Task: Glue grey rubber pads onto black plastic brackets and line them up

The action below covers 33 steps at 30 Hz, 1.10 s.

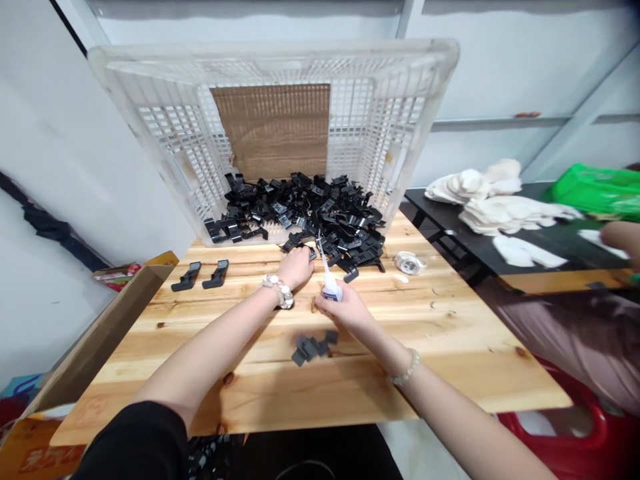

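Note:
My left hand (296, 266) reaches into the edge of a heap of black plastic clips (320, 213) and closes its fingers on one black clip (306, 250). My right hand (345, 308) grips a small white glue bottle (330, 283) upright, its thin nozzle pointing up toward the clip. The heap spills from a white lattice crate (280, 67) tipped on its side on the wooden table (450, 333). A few small grey pads (313, 347) lie just in front of my right wrist.
Two black clips (203, 275) lie apart at the left of the table. A small roll of tape (409, 262) sits at the right. A cardboard box (90, 347) leans at the left edge. Another person's hand (623, 240) works beside white pieces (500, 207) and a green bin (600, 190).

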Tool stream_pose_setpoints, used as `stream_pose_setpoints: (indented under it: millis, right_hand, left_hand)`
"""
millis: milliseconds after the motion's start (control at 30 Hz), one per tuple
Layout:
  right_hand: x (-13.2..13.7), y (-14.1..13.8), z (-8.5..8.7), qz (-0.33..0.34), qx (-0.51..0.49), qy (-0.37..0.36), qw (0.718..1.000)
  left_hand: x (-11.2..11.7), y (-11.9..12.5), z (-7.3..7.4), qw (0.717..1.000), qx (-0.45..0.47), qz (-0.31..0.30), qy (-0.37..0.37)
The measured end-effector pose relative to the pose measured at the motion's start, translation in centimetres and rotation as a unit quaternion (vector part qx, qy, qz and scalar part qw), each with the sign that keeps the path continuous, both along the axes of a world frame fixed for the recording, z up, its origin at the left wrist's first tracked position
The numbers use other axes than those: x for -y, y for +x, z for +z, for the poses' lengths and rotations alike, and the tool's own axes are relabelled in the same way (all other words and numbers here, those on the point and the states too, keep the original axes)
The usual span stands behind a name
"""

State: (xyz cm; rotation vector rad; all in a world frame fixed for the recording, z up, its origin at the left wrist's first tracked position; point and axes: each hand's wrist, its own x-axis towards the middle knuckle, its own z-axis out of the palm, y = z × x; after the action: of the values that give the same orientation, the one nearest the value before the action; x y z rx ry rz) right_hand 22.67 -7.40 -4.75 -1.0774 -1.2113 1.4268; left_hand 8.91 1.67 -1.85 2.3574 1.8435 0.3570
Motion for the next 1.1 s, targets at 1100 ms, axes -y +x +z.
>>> stream_pose_setpoints:
  millis: [1100]
  right_hand:
    - [-0.7, 1.3, -0.4, -0.046, 0.021, 0.050, 0.997]
  left_hand:
    - [0.5, -2.7, 1.2, 0.993, -0.099, -0.035, 0.056]
